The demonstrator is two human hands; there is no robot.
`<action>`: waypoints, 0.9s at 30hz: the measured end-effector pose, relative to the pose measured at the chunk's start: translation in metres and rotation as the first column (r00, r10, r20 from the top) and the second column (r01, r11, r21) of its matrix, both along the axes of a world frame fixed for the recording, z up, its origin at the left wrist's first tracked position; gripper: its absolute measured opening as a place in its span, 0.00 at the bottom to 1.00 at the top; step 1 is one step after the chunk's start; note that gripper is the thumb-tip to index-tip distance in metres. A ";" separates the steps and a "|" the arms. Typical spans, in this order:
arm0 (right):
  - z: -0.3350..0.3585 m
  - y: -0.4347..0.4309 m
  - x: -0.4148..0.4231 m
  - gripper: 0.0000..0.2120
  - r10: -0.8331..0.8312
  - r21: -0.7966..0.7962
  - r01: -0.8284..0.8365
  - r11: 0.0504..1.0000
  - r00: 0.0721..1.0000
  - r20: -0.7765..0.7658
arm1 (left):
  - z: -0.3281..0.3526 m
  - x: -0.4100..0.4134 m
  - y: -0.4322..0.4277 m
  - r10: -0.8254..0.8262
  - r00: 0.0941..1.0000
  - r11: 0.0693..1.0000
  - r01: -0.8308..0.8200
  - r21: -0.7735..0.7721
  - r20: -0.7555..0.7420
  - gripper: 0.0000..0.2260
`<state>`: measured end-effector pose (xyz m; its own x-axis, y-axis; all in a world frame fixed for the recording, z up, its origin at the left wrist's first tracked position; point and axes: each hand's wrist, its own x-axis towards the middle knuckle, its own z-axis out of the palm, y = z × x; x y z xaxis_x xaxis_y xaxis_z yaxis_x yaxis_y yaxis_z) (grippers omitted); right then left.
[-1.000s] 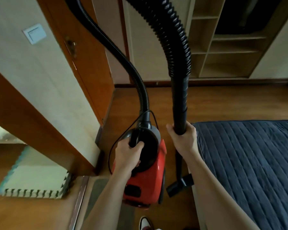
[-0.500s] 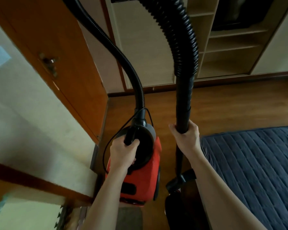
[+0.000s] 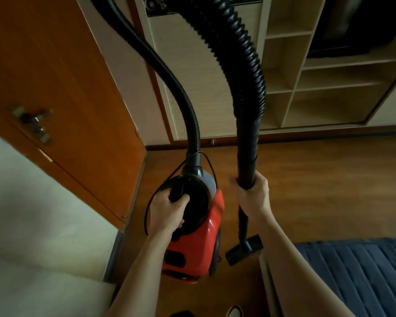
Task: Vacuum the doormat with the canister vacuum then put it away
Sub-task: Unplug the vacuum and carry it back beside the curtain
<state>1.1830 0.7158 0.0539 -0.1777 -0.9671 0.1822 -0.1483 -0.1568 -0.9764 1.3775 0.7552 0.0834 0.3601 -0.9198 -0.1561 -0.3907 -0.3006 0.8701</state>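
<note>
A: First entry, largest item?
B: Floor [image 3: 318,191]: brown wood boards, smooth, with a faint sheen. An open strip runs from the skirting toward the viewer, and the widest room lies to the right of the wand.

A: Its bounds?
B: On the left, an orange-brown wooden door [image 3: 66,88], a flat panel with a metal handle [image 3: 34,124]. Its lower edge is near the canister. On the far side, pale open shelving [image 3: 306,88] with square compartments stands along the skirting. At lower right, a quilted blue pad [image 3: 364,271], stitched in ribs, has its corner just beside the nozzle.

A: The task item?
B: Canister vacuum [image 3: 204,243]: glossy red plastic shell, round black top, grey collar. It sits mid-view, between door and pad. Whether its wheels touch the boards cannot be told.

A: Attachments?
B: Hose [image 3: 242,65]: black and ribbed, it loops up out of view and back down into a smooth, rigid wand [image 3: 247,156] held near upright. A flat black nozzle [image 3: 242,250] is at its foot, right of the canister.

A: Hands?
B: Well apart. The left hand [image 3: 167,213] is curled round the canister's black carry handle [image 3: 178,191]. The right hand [image 3: 253,195] is wrapped round the wand.

A: Smallest?
B: Thin black cord [image 3: 149,209], looped past the left wrist.
</note>
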 end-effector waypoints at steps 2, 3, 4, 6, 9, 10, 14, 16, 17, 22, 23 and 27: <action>0.000 -0.028 -0.004 0.16 -0.015 0.014 0.015 1.000 1.000 -0.011 | 0.000 -0.004 -0.028 0.002 1.000 1.000 -0.002 -0.006 -0.009 0.07; -0.001 -0.040 -0.006 0.15 -0.021 0.016 0.021 1.000 1.000 -0.014 | 0.000 -0.006 -0.042 0.002 1.000 1.000 -0.002 -0.011 -0.017 0.07; -0.003 -0.054 -0.008 0.14 -0.026 0.019 0.026 0.999 0.999 -0.019 | -0.001 -0.007 -0.056 0.002 1.000 1.000 -0.003 -0.015 -0.024 0.07; -0.005 -0.078 -0.012 0.11 -0.037 0.020 0.038 0.999 0.999 -0.037 | -0.002 -0.009 -0.083 0.005 0.999 1.000 -0.006 -0.022 -0.039 0.08; -0.015 -0.115 -0.016 0.11 -0.060 0.013 0.061 0.998 0.996 -0.065 | -0.008 -0.010 -0.125 0.013 0.998 1.000 -0.014 -0.020 -0.065 0.08; -0.017 -0.127 -0.017 0.11 -0.066 0.013 0.067 0.998 0.995 -0.080 | -0.011 -0.010 -0.140 0.012 0.998 1.000 -0.014 -0.020 -0.069 0.07; -0.030 -0.187 -0.021 0.11 -0.116 0.033 0.121 0.992 0.985 -0.129 | -0.022 -0.008 -0.212 -0.031 0.995 1.000 0.031 -0.004 -0.096 0.07; -0.035 -0.223 -0.022 0.12 -0.159 0.041 0.166 0.985 0.978 -0.136 | -0.027 -0.006 -0.254 -0.072 0.992 0.997 0.072 -0.004 -0.107 0.07; -0.036 -0.242 -0.022 0.12 -0.185 0.042 0.193 0.980 0.972 -0.146 | -0.029 -0.006 -0.275 -0.094 0.990 0.996 0.094 -0.007 -0.104 0.08; -0.026 -0.333 -0.018 0.13 -0.340 0.054 0.350 0.935 0.929 -0.145 | -0.023 -0.001 -0.377 -0.245 0.969 0.969 0.244 -0.036 -0.020 0.08; -0.021 -0.348 -0.018 0.12 -0.363 0.037 0.371 0.928 0.922 -0.134 | -0.020 -0.001 -0.396 -0.277 0.961 0.960 0.276 -0.041 -0.013 0.09; -0.010 -0.393 -0.026 0.13 -0.440 -0.014 0.441 0.897 0.892 -0.107 | -0.009 -0.008 -0.461 -0.378 0.925 0.924 0.379 -0.054 0.030 0.12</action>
<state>1.1565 0.3226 0.0442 -0.5661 -0.7962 0.2136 -0.3012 -0.0414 -0.9526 1.3698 0.2937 0.0746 -0.0145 -0.9953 -0.0952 -0.4821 -0.0765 0.8728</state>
